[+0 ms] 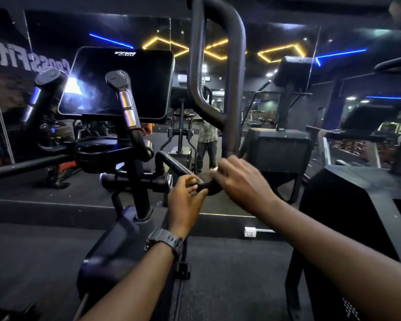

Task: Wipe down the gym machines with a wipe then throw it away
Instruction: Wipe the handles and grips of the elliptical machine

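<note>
A black elliptical machine stands in front of me, with a dark console screen (116, 84) and upright grips (125, 100). Its low curved handlebar (176, 164) runs from the centre post toward me. My left hand (185, 202), a black watch on its wrist, holds the handlebar's near end from below, fingers curled on it. My right hand (241, 181) is closed over the same bar from the right, blurred by motion. A small pale bit, seemingly the wipe (214, 169), peeks out at its fingertips; the rest is hidden under the hand.
A thick black moving arm (235, 89) of the machine rises just behind my hands. Another black machine (357, 205) stands close on the right. A cup holder (95, 150) sits left of the post. A mirror wall ahead reflects a person and the gym. A white socket (250, 232) sits at the floor step.
</note>
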Tool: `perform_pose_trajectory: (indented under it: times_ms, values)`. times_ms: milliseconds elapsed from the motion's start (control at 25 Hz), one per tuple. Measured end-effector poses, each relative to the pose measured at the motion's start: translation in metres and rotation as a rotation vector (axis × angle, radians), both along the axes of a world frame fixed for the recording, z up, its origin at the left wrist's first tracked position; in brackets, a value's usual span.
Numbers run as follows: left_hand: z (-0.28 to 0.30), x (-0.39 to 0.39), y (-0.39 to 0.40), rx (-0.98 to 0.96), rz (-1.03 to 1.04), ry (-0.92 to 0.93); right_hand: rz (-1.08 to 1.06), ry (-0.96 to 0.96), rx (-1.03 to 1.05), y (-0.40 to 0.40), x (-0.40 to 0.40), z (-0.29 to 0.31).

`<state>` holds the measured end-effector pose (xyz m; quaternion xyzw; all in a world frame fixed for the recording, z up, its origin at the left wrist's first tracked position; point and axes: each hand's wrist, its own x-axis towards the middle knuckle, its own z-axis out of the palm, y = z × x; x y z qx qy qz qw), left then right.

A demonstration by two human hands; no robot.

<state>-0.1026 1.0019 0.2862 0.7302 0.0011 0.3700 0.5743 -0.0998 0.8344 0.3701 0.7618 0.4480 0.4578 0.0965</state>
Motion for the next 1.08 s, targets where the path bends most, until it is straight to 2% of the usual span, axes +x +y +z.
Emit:
perform_pose_trajectory:
  times_ms: [80,240,320,440,560,680,760,920,1080]
  values:
    - [-0.002,-0.003,0.002,0.053,0.011,0.039,-0.067,-0.028,0.113,0.012,0.000,0.011]
    - [0.001,-0.005,0.011,0.300,0.023,0.080,-0.133,0.117,-0.100,0.042,-0.019,-0.007]
    - [-0.003,-0.002,0.018,0.349,0.012,0.118,-0.231,0.202,-0.093,0.056,-0.021,-0.005]
    - [-0.009,0.005,0.031,0.379,0.009,0.124,-0.375,0.248,-0.084,0.081,-0.016,0.001]
    - [-0.008,0.019,0.051,0.366,-0.059,0.128,-0.490,0.374,-0.101,0.117,0.010,0.002]
    - [-0.012,0.026,0.066,0.371,-0.114,0.140,-0.527,0.534,-0.011,0.141,0.042,0.013]
    - [-0.014,0.029,0.073,0.388,-0.131,0.136,-0.543,0.638,-0.035,0.136,0.050,0.024]
    - [-0.014,0.033,0.081,0.463,-0.092,0.095,-0.592,0.606,-0.180,0.117,0.047,0.032]
    - [-0.012,0.034,0.085,0.457,-0.088,0.126,-0.530,0.618,-0.044,0.147,0.046,0.022]
